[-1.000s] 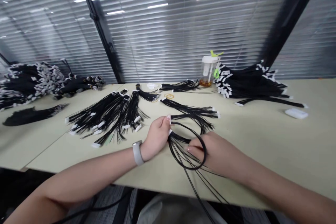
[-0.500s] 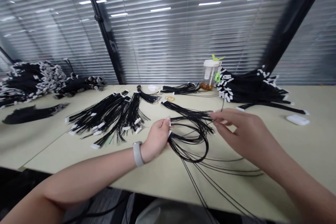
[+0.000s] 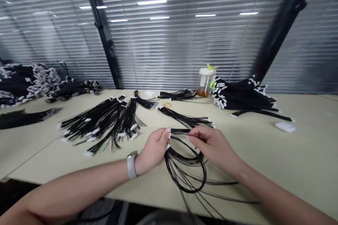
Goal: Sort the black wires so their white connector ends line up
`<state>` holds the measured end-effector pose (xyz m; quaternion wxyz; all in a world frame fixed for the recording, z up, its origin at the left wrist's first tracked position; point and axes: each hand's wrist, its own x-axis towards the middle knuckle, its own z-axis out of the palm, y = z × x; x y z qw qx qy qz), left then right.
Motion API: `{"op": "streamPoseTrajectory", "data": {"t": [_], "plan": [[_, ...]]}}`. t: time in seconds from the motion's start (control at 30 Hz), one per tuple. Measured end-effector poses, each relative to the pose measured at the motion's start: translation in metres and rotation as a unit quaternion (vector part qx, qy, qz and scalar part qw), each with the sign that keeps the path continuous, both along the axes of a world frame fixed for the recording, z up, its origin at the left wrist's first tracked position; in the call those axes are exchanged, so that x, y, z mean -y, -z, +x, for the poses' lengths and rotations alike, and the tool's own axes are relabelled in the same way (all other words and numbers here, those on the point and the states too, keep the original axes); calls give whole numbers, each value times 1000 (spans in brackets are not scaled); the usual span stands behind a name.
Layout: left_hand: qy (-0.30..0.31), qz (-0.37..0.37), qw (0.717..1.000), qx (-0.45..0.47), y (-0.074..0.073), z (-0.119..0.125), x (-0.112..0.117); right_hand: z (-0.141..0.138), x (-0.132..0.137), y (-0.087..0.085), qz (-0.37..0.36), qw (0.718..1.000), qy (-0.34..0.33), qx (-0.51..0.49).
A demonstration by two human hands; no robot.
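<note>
My left hand (image 3: 155, 146), with a grey watch on its wrist, pinches a white connector (image 3: 169, 133) at the end of a black wire harness (image 3: 202, 179). A second white connector sits just under the fingertips. From there the harness wires loop round and trail loose toward the table's front edge. My right hand (image 3: 211, 142) is closed, thumb against fingers, on a thin black wire close to the connector; its tip is too small to make out. Just behind the hands lies another wire bundle (image 3: 182, 116) with white connectors.
Several black wire bundles (image 3: 105, 119) fan out at left on the table (image 3: 298, 168). Larger heaps lie far left (image 3: 26, 81) and at back right (image 3: 243, 93). A lidded cup (image 3: 204, 82), rubber bands (image 3: 166, 104) and a white mouse-like object (image 3: 285, 126) are there too.
My right hand has come left and slightly down, from beyond the loop to near the connector in my left hand. The wire loop hangs lower. The camera view has shifted a little.
</note>
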<state>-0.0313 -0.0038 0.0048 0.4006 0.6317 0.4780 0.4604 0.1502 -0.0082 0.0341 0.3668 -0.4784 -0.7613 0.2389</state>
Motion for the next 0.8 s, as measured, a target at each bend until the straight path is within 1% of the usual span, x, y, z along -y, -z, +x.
{"op": "streamPoseTrajectory", "data": {"t": [0.07,0.13,0.43,0.8], "plan": [[5,-6,1000,-2,0,-1,2,-2,3,-1,44,999,9,26],[10,-13,1000,0,0,-2,3,-4,5,-2,67,997,11,35],[16,-22,999,17,-3,-2,6,-4,9,-2,109,993,-13,50],[25,-9,1000,16,-6,-1,6,0,12,-2,167,983,-52,53]]}}
